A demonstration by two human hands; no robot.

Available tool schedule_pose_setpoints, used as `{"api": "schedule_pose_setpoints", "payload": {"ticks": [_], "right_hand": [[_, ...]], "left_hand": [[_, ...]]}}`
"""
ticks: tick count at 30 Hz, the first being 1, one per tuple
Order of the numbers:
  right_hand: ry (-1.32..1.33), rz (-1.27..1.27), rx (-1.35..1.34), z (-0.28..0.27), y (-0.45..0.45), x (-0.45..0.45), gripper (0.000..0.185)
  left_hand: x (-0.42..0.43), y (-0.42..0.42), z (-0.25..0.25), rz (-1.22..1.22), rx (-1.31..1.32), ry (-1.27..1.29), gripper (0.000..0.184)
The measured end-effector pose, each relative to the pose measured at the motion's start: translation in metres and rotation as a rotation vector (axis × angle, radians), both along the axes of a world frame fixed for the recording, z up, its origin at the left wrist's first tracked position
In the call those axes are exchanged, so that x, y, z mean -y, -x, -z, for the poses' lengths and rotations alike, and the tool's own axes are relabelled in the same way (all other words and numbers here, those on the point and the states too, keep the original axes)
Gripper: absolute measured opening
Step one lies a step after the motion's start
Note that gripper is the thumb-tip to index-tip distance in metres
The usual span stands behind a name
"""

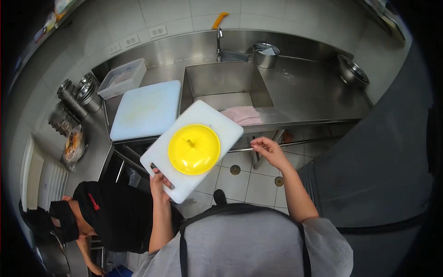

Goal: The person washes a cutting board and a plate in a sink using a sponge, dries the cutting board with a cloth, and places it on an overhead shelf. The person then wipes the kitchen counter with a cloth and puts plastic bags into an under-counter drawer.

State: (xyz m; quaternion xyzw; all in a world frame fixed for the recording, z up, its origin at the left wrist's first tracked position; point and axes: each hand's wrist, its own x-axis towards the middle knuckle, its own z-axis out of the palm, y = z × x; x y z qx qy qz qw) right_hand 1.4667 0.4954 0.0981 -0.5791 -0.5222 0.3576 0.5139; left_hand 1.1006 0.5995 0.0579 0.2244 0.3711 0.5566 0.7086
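My left hand grips a white cutting board by the slotted handle at its lower left end, fingers through the slot. A shiny yellow round dish rests on the board, with a small greenish stub at its middle; whether that stub is part of it I cannot tell. To the right of the board, my right hand hangs in the air, fingers loosely bent and apart from the thumb, holding nothing. Beyond the board's far edge, a pink cloth lies over the front rim of the sink.
A larger cutting board lies on the left counter beside a clear plastic bin. A metal pot stands behind the sink, metal bowls at far right. A co-worker in black bends close on my left.
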Motion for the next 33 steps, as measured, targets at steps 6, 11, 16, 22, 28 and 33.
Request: {"api": "schedule_pose_setpoints", "payload": {"ticks": [6, 11, 16, 22, 28, 33], "right_hand": [[0.042, -0.04, -0.069, -0.006, -0.024, -0.091, 0.019], [0.055, -0.036, -0.09, 0.0, -0.053, -0.156, 0.019], [0.09, -0.15, 0.073, 0.007, -0.091, -0.245, 0.019], [0.117, -0.203, 0.012, 0.014, -0.139, -0.341, 0.02], [-0.256, -0.07, 0.231, -0.02, -0.172, -0.431, 0.022], [-0.298, 0.163, 0.274, -0.015, -0.203, -0.532, 0.029]], "left_hand": [[-0.109, 0.011, 0.023, -0.097, 0.052, -0.129, 0.016], [-0.192, 0.002, 0.04, -0.393, -0.121, 0.06, 0.018], [-0.239, -0.012, 0.046, -0.559, -0.146, 0.133, 0.017], [-0.262, -0.042, 0.034, -0.606, -0.167, 0.095, 0.015], [-0.29, -0.116, 0.016, -0.447, -0.241, 0.08, 0.019], [-0.314, -0.203, 0.03, -0.169, -0.136, 0.163, 0.023]]}}
